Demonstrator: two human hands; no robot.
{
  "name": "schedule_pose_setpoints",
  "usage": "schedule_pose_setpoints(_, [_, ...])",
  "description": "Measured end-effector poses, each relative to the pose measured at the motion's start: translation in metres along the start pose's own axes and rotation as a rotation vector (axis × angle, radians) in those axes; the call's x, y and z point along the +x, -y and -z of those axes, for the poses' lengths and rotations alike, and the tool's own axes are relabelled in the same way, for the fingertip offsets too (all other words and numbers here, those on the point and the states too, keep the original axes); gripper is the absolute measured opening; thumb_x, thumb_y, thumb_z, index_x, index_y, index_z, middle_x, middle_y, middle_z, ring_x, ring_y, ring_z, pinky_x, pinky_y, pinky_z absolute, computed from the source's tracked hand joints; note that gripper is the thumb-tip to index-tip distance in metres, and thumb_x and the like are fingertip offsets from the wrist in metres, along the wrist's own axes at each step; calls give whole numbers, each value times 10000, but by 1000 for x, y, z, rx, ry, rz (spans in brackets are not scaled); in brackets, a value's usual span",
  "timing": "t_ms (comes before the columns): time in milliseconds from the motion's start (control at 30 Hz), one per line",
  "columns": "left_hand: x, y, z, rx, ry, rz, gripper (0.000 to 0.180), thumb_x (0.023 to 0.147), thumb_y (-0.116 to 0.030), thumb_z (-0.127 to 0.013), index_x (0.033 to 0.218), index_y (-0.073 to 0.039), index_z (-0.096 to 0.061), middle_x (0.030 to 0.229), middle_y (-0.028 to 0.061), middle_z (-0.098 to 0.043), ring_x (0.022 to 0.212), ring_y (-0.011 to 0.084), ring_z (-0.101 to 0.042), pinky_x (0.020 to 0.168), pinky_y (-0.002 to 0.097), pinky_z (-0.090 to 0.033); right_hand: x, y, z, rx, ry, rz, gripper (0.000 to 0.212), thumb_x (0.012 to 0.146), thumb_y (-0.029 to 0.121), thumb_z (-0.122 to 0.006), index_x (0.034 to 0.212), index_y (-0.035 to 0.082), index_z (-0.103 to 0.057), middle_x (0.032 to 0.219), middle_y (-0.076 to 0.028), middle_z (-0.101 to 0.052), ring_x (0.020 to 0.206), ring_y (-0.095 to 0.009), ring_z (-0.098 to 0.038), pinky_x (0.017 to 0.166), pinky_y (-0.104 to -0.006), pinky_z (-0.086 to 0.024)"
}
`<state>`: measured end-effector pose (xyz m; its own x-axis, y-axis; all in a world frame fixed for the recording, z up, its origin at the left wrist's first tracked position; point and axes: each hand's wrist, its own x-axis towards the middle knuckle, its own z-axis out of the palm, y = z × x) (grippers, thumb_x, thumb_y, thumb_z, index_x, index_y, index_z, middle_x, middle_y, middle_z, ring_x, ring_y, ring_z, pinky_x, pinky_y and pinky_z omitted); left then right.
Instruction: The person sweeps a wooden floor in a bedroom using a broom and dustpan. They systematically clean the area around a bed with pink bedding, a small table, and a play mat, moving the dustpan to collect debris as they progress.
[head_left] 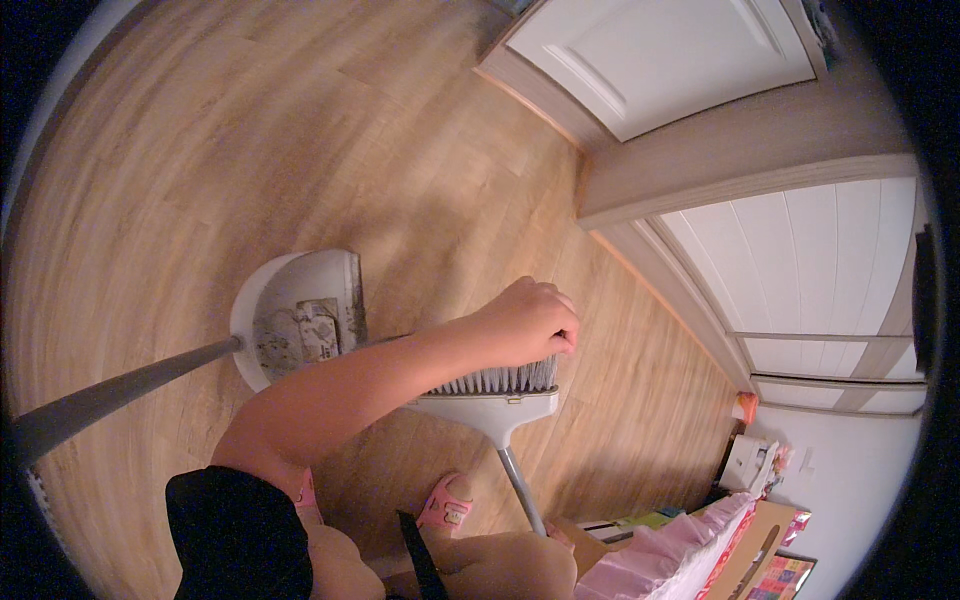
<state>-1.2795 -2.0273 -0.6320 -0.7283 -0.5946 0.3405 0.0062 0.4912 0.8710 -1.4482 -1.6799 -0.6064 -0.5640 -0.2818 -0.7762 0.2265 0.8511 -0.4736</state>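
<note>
My left hand (535,325) reaches across from the lower left, its fingers closed at the right end of the broom's grey bristles (515,378); whatever they pinch is too small or hidden. The broom head (480,410) is pale grey, bristles pointing away from me. Its grey handle (520,490) slants down toward my right knee. There, part of my right hand (562,536) shows beside the handle, mostly hidden by the knee. To the left, a grey dustpan (345,275) lies on the floor holding dust and a crumpled pale scrap (318,330); my left forearm overlaps its near edge.
Wood-look floor (420,150) spreads around. The dustpan's long dark handle (130,385) runs off left. My pink sandal (447,505) stands below the broom. A white panelled door (660,50) and cabinet panels (800,260) line the right. A cardboard box (750,555) and pink fabric (665,550) sit lower right.
</note>
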Motion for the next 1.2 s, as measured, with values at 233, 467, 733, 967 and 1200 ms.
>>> schedule_pose_setpoints(233, [-44,29,20,-363,-519,379,133,746,-147,-587,732,-15,-593,733,85,-611,661,102,-565,585,241,-438,17,-21,19,60,143,29,228,791,213,-418,736,34,-549,610,-32,-532,535,-128,-489,468,-252,-376])
schedule_pose_setpoints(467, [-203,26,54,892,486,813,159,781,-138,-443,789,-62,-584,684,119,-564,642,250,-572,551,350,-446,21,-53,33,-331,79,321,135,775,142,-484,813,39,-561,626,-31,-542,530,-108,-495,459,-225,-379])
schedule_pose_setpoints(733, [-299,-39,33,341,-129,693,240,703,-122,-566,930,-64,-515,748,122,-549,653,203,-555,545,322,-443,21,-65,27,-336,133,441,136,771,127,-516,849,17,-531,595,-36,-514,488,-100,-471,432,-215,-374])
schedule_pose_setpoints(967, [-355,-188,127,299,-795,1309,672,574,-154,-722,1139,-72,-366,871,75,-473,624,120,-453,512,254,-402,-70,36,22,-189,390,9,273,753,61,-553,989,13,-425,573,-41,-480,458,-100,-450,390,-211,-358])
schedule_pose_setpoints(1200, [-255,-353,233,223,-927,949,674,569,-163,-738,1138,-81,-387,886,42,-448,523,89,-376,472,238,-351,-155,116,99,-483,617,-120,216,757,50,-533,949,27,-437,589,-46,-487,454,-115,-462,401,-216,-394])
